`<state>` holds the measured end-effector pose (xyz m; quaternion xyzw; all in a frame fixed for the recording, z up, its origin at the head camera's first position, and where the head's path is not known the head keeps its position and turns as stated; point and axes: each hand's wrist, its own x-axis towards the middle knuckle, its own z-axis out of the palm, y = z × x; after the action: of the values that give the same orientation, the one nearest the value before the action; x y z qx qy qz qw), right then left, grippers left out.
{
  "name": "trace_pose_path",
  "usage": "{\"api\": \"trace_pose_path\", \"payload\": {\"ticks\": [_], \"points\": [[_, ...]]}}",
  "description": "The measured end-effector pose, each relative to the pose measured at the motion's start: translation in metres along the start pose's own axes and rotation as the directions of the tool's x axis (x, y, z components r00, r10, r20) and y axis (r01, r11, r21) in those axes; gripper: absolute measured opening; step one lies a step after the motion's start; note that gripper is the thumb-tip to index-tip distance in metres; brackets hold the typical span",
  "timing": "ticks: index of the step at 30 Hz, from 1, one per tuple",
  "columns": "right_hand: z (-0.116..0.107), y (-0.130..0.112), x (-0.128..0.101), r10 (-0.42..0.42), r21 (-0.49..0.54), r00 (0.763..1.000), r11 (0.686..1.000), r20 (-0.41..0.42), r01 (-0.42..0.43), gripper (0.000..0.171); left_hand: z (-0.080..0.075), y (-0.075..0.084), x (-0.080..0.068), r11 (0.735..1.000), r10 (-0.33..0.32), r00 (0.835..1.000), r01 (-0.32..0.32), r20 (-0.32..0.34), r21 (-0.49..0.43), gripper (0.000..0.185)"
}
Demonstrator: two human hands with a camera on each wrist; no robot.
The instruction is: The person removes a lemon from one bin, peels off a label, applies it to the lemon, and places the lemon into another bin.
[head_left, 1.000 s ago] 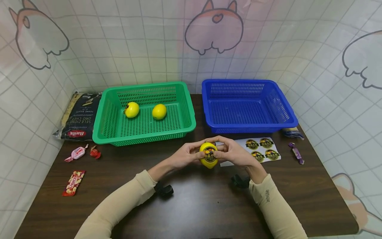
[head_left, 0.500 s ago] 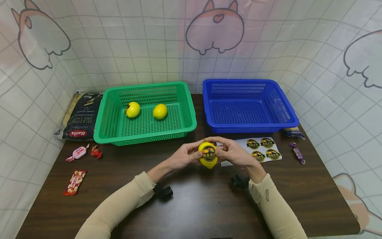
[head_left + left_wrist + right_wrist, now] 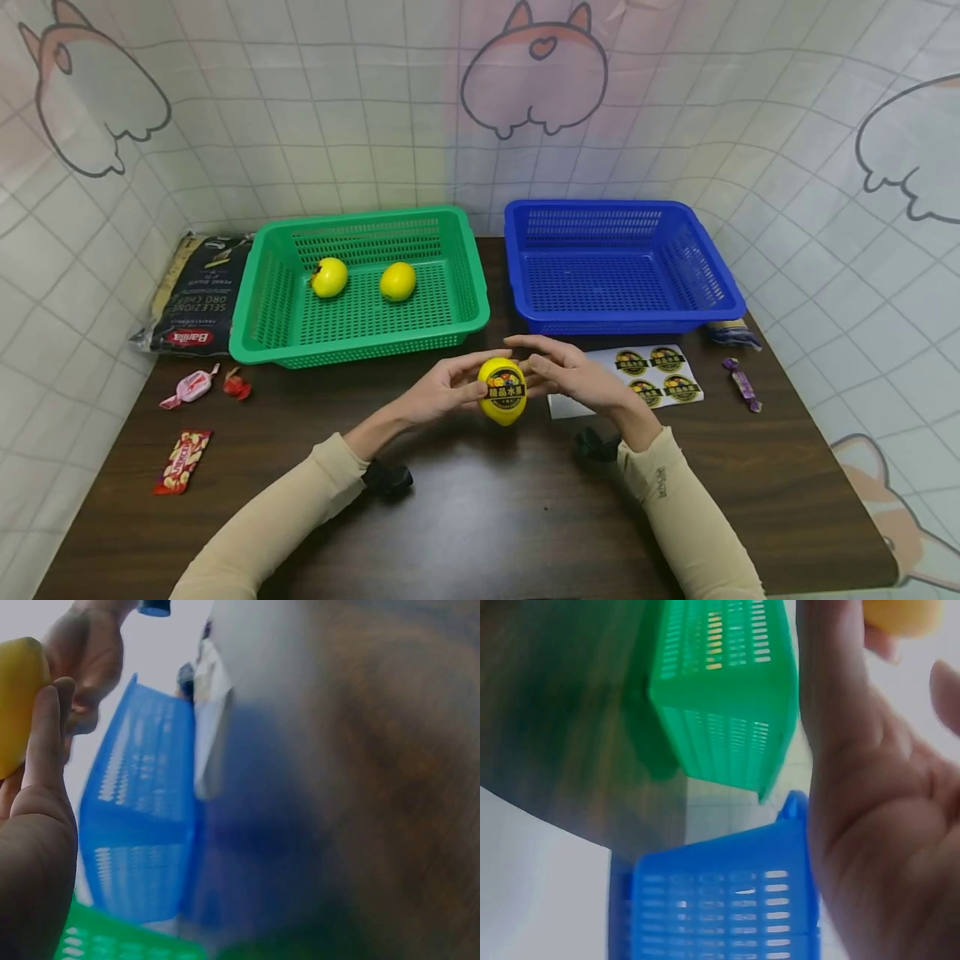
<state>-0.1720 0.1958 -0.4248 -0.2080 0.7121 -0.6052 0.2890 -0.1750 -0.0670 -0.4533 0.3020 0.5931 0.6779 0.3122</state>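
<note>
While my left hand (image 3: 438, 392) curls round the yellow plastic lemon with its round black label (image 3: 502, 392), I have it above the dark wooden bench (image 3: 487, 517), just in front of the green slotted basket (image 3: 360, 329). My right hand (image 3: 566, 375) hovers beside it, fingers relaxed, near the sticker sheet (image 3: 652, 379) and the blue slotted basket (image 3: 622, 321); bare bench lies below.

Both forearms in beige sleeves reach forward and angle inward. The left hand (image 3: 438, 392) curls its fingers in a grip. The right hand (image 3: 570, 375) hovers beside it with fingers relaxed and slightly spread.
</note>
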Motion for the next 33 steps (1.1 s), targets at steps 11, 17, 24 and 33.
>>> {"api": "trace_pose_path", "payload": {"ticks": [11,17,24,33], "points": [[0.003,-0.017,0.018,-0.017,-0.139,0.968,0.99,-0.251,-0.019,0.045,-0.038,0.08,-0.016,0.975,0.13,0.989,-0.114,-0.072,0.193,0.087],[0.012,-0.024,0.038,-0.032,-0.197,0.938,0.98,-0.344,-0.039,0.047,-0.071,0.113,-0.017,0.955,0.251,0.953,-0.215,-0.17,0.205,0.079],[0.023,-0.023,0.061,-0.042,-0.286,0.901,0.954,-0.431,-0.093,0.056,-0.124,0.128,-0.024,0.96,0.222,0.902,-0.136,-0.37,0.244,0.053],[0.03,-0.02,0.078,-0.109,-0.354,0.82,0.928,-0.562,-0.119,0.053,-0.18,0.13,-0.021,0.969,0.168,0.771,-0.014,-0.614,0.247,0.06]]}}
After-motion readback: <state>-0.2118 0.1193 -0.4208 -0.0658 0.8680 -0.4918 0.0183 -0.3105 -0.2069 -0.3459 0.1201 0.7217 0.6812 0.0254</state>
